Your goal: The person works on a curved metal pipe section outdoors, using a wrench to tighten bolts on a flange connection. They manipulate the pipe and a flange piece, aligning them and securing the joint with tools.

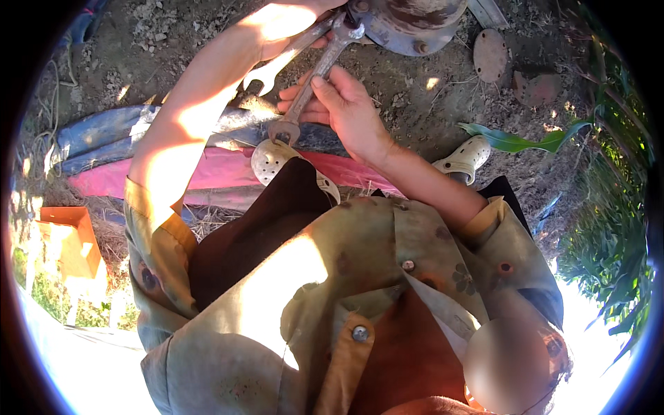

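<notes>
At rusty flange [408,21] up top: your right hand [346,111] fingers grip combination wrench [315,79], your left hand [283,28] clamps second wrench [287,55]. Bolt-turning step; next likely counter-hold, steady swing.

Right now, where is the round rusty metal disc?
In the head view, the round rusty disc lies on the bare soil at upper right, just right of the rusty machine housing and above the green leaf.
</notes>
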Available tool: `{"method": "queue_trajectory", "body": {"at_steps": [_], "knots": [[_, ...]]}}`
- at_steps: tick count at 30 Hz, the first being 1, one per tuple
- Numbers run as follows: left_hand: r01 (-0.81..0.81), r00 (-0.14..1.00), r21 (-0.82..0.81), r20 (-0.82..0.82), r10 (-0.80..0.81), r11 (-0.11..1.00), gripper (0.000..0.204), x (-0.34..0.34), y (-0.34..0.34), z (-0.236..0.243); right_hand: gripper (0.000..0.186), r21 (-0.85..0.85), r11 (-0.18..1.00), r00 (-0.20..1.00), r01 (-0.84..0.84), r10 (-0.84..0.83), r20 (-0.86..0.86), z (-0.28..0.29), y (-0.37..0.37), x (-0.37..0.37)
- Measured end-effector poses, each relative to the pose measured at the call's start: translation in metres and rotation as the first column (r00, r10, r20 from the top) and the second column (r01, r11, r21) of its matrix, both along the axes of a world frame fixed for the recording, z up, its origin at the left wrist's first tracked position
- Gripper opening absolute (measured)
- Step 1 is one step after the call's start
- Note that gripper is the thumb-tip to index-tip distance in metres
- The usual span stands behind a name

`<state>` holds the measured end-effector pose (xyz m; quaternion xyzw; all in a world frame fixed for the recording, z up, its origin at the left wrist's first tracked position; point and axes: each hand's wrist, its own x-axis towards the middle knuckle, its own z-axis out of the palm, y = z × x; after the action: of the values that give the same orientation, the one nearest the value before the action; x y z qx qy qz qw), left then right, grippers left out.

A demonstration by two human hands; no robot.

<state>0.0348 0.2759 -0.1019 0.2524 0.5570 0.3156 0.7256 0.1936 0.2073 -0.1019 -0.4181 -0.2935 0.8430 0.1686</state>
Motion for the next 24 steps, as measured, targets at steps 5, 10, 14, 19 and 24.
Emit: {"method": "queue_trajectory", "body": {"at_steps": [5, 10, 14, 19, 24], "knots": [[0.048, 0.993, 0.013, 0.104, -0.049, 0.999, 0.031, -0.008, -0.012, -0.032, 0.025, 0.19, 0.966, 0.964, -0.175, 0.129, 0.231, 0.014, 0.004, 0.037], [0.193, 0.952, 0.098, 0.221, -0.211, 0.976, 0.027, -0.011, -0.003, -0.033, 0.025, 0.273, 0.827, 0.814, -0.491, 0.323, 0.483, 0.038, 0.06, 0.072], [0.313, 0.915, 0.136, 0.222, -0.337, 0.94, 0.033, -0.02, 0.008, -0.029, 0.023, 0.169, 0.78, 0.728, -0.602, 0.45, 0.517, 0.063, 0.082, 0.065], [0.336, 0.915, 0.08, 0.21, -0.345, 0.938, 0.034, -0.024, 0.012, -0.027, 0.017, 0.083, 0.777, 0.674, -0.624, 0.482, 0.56, 0.068, 0.085, 0.058], [0.336, 0.922, 0.024, 0.196, -0.334, 0.941, 0.038, -0.028, 0.02, -0.022, 0.018, 0.131, 0.931, 0.858, -0.342, 0.252, 0.447, 0.042, 0.047, 0.047]]}}
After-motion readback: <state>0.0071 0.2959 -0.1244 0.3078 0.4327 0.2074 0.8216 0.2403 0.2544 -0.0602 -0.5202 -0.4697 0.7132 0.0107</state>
